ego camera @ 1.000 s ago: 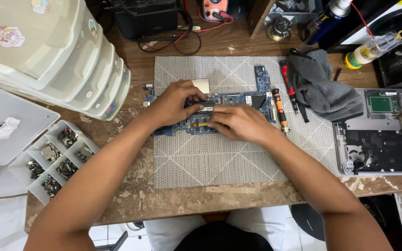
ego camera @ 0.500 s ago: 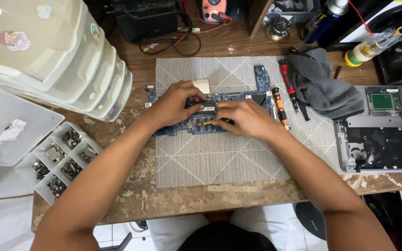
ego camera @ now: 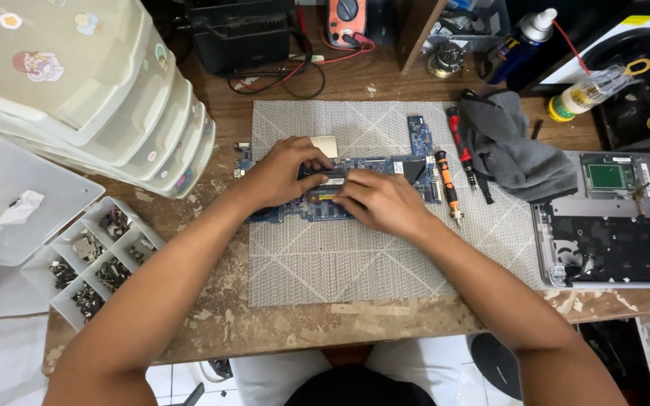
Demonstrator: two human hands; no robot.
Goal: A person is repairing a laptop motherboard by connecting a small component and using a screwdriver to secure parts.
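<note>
On the grey mat (ego camera: 355,256), both hands press a blue circuit board (ego camera: 415,162). Left hand (ego camera: 283,171) and right hand (ego camera: 378,201) pinch a small dark module (ego camera: 330,180) between their fingertips.

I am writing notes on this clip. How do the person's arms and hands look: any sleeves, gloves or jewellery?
Both forearms are bare up to the frame edge, with no sleeve in view. The left hand and right hand wear no gloves. No ring, watch or bracelet can be seen.

Bare mat (ego camera: 355,263) nearside; screwdrivers (ego camera: 449,184) rightward
</note>
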